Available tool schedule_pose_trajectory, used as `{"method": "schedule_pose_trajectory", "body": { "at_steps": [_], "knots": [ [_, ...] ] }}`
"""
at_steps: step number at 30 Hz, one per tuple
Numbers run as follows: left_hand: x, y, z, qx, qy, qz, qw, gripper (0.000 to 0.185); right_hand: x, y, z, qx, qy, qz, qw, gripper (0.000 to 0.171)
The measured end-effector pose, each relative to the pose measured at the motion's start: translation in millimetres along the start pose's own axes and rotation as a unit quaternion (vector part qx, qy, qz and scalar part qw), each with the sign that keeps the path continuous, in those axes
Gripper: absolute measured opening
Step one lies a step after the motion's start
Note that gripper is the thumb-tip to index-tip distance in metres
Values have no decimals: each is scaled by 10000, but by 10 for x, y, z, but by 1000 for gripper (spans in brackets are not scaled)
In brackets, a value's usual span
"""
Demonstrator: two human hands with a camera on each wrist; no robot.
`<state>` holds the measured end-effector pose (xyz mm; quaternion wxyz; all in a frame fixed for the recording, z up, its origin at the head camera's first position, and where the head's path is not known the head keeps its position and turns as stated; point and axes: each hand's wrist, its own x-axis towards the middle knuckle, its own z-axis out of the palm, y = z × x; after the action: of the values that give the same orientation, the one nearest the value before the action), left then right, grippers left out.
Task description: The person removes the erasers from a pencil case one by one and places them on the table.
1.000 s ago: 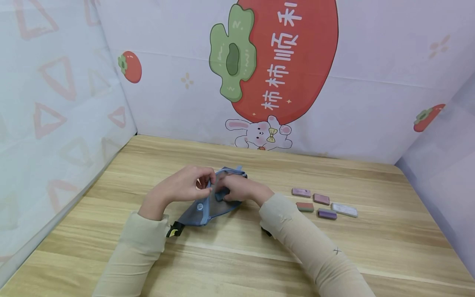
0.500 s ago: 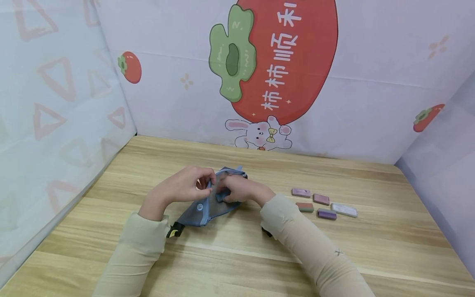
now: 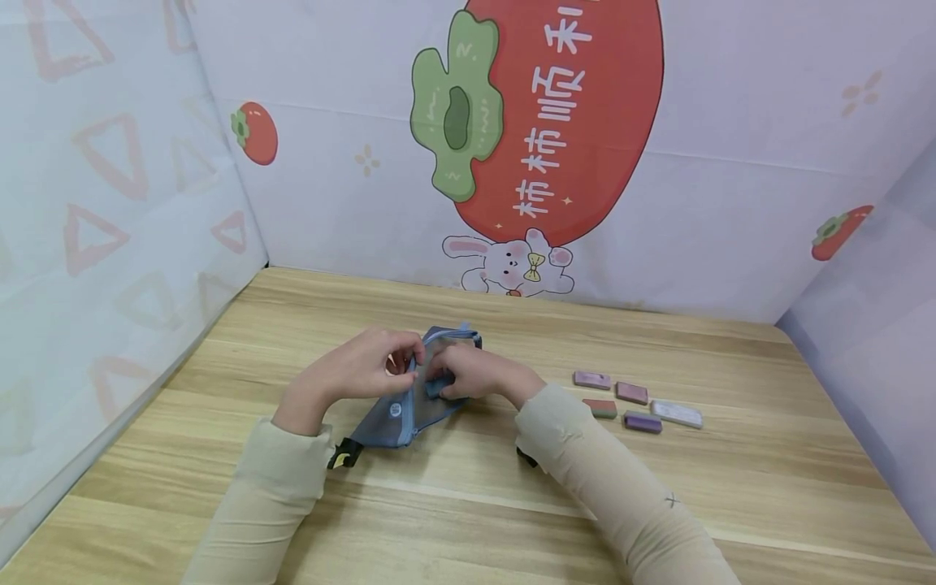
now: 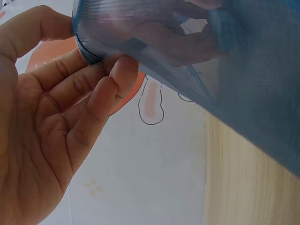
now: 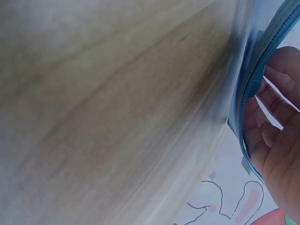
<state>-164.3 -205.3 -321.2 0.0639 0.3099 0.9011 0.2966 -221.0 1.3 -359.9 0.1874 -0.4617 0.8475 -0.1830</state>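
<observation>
A blue-grey mesh zip pouch (image 3: pixel 380 418) lies on the wooden table with its zipped mouth apart. My left hand (image 3: pixel 373 361) pinches the pouch's edge; the left wrist view shows that left hand (image 4: pixel 61 103) at the mesh, palm towards the camera. My right hand (image 3: pixel 475 374) reaches inside the mouth, fingers curled round a small blue block (image 3: pixel 437 386). Through the mesh in the left wrist view, the blue block (image 4: pixel 227 30) shows blurred at the fingertips. In the right wrist view, the blue zip (image 5: pixel 248 89) runs across the fingers of the right hand (image 5: pixel 281 126).
Right of the right sleeve lie several small blocks: a pink one (image 3: pixel 591 379), a mauve one (image 3: pixel 632 392), an orange-and-green one (image 3: pixel 601 409), a purple one (image 3: pixel 643 422) and a white one (image 3: pixel 676 413). A printed cloth backdrop (image 3: pixel 329 211) stands behind the table (image 3: pixel 439 520).
The far right end of the pouch has shifted slightly left. My right sleeve has moved a touch to the right; both hands keep nearly the same place and hold.
</observation>
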Motion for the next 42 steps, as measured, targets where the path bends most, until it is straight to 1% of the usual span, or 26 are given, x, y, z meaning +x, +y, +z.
{"method": "schedule_pose_trajectory", "body": {
  "at_steps": [9,15,23,30,42],
  "knots": [
    [5,19,9,32,-35,-44,10000,17,-76,-24,-15,-39,43,41,10000,28],
    [15,10,14,25,-22,13,10000,18,-143,-11,-14,-11,154,91,9998,27],
    [21,1,11,-4,-82,-6,10000,17,-235,-15,-72,72,361,-107,9993,26],
    [24,-7,6,3,-31,25,10000,15,-302,-27,-141,114,390,-78,9991,25],
    [23,-14,21,32,-61,127,9999,13,-412,-57,-125,-52,506,-262,9984,24]
  ]
}}
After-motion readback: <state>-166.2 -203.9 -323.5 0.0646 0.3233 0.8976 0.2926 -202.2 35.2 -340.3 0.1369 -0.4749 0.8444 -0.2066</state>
